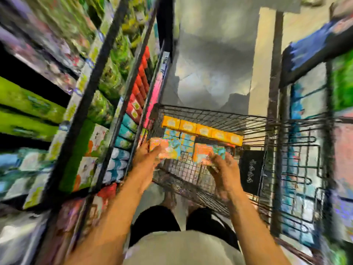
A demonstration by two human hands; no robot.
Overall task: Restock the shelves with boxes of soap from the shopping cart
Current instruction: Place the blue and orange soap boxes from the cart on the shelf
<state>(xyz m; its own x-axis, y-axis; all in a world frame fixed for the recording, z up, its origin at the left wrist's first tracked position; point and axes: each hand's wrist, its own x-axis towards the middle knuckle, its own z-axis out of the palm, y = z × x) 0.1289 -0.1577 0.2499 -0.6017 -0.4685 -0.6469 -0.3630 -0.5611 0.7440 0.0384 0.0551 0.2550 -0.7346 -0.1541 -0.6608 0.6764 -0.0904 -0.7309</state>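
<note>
Soap boxes (202,130) are stacked at the far end of the shopping cart (210,113), twelve o'clock from the person; shelves (107,104) run along nine o'clock. The left hand (146,159) touches the left box (164,150), lying at one o'clock from its palm, long axis nine to three; blur hides whether its fingers close. The right box (208,153), also crosswise, lies at eleven o'clock from the right hand (224,171), whose fingers curl over its near edge. The left hand is nearer the shelves.

Motion blur smears the left hand (146,159) and right hand (224,171), hiding whether either grips the soap boxes (202,152) just ahead, and labels on the shelves (107,77) to their left are unreadable.
</note>
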